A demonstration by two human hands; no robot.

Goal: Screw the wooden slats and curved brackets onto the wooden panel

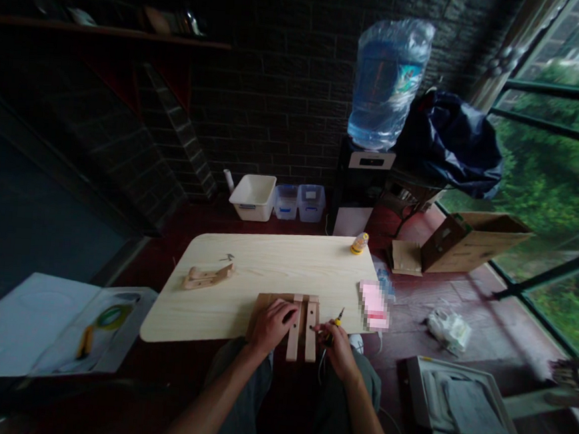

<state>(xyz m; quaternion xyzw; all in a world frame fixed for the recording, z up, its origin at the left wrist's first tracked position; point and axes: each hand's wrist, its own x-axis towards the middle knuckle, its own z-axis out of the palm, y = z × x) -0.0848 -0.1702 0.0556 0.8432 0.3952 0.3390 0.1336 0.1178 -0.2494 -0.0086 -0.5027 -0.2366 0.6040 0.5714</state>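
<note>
A flat brown wooden board lies at the near edge of the pale table (pixel 270 262), with two light wooden strips, the left strip (pixel 293 341) and the right strip (pixel 310 342), running toward me past the edge. Dark holes show in both strips. My left hand (pixel 274 321) rests on the board beside the left strip, fingers curled; whether it grips anything is hidden. Closed around a yellow and black screwdriver (pixel 337 321), my right hand (pixel 339 348) is just right of the right strip, its fingertips near a hole. The tool's tip points up and away from the strips.
Joined wooden pieces (pixel 208 277) and small metal parts (pixel 227 257) lie on the table's left. A yellow-capped bottle (pixel 359 243) stands at the back right corner, a pink item (pixel 374 305) at the right edge. An open case (pixel 105 329) sits left, a cardboard box (pixel 468 244) right.
</note>
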